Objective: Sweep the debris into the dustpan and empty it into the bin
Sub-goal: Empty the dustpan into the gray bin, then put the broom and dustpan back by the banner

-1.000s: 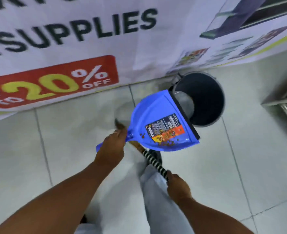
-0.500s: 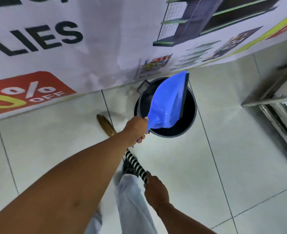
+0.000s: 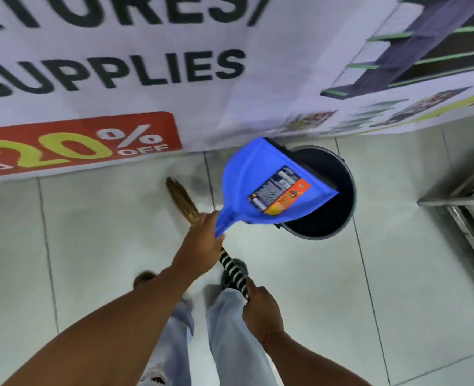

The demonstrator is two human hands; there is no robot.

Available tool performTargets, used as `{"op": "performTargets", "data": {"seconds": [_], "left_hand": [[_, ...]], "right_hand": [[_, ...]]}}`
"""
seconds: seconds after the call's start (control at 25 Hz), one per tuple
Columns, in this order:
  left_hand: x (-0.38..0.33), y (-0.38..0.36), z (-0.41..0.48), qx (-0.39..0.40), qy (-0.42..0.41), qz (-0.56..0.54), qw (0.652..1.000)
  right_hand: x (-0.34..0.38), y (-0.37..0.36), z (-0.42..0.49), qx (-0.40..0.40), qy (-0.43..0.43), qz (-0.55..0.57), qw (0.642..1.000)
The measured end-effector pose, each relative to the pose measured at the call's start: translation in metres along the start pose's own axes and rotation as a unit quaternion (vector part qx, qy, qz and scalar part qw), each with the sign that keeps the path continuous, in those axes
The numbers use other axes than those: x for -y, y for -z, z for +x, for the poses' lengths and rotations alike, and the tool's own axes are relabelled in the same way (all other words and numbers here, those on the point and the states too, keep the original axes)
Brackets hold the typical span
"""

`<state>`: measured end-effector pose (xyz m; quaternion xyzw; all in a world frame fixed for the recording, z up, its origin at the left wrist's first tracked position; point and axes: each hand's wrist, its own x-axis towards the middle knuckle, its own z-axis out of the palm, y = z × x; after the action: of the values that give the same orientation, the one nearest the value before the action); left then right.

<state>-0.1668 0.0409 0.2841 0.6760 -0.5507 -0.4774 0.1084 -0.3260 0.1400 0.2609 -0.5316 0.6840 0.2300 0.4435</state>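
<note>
My left hand (image 3: 199,246) grips the handle of a blue dustpan (image 3: 247,179), held in the air with its inner face and orange label toward me. Its front edge hangs over the left part of the black bin (image 3: 339,215), which stands on the floor by the banner. No debris shows in the pan. My right hand (image 3: 261,307) holds the black-and-white striped handle of a broom (image 3: 231,267). The broom's brown bristles (image 3: 181,199) rest on the tiles left of the bin.
A large printed banner (image 3: 146,79) covers the wall just behind the bin. Metal shelving or a frame (image 3: 464,201) stands at the right edge. My legs in light jeans (image 3: 230,335) and my shoes are below the hands on pale floor tiles (image 3: 91,232).
The dustpan was tipped steeply into the bin half a second ago; it has now swung back toward flat with its inside facing up and no debris in it. The broom stayed put.
</note>
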Motion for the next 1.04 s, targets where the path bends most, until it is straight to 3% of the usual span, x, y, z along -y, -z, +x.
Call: {"op": "performTargets", "data": {"seconds": [0.16, 0.44, 0.64, 0.8, 0.92, 1.04], "left_hand": [[0.093, 0.044, -0.068, -0.097, 0.161, -0.072, 0.98], [0.228, 0.058, -0.125, -0.16, 0.338, -0.119, 0.92], [0.302, -0.003, -0.087, -0.236, 0.39, -0.161, 0.875], [0.342, -0.054, -0.058, -0.184, 0.442, -0.187, 0.858], [0.362, -0.082, -0.028, -0.161, 0.428, -0.191, 0.869], [0.348, -0.084, -0.013, -0.162, 0.4, -0.176, 0.885]], "right_hand": [[0.05, 0.004, 0.008, -0.032, -0.044, -0.019, 0.998], [0.19, 0.017, 0.12, -0.072, 0.152, -0.161, 0.973], [0.278, -0.019, 0.255, -0.05, 0.265, -0.284, 0.92], [0.303, -0.043, 0.337, -0.08, 0.266, -0.373, 0.885], [0.311, -0.055, 0.376, -0.102, 0.277, -0.368, 0.882], [0.293, -0.06, 0.365, -0.084, 0.295, -0.285, 0.908]]}}
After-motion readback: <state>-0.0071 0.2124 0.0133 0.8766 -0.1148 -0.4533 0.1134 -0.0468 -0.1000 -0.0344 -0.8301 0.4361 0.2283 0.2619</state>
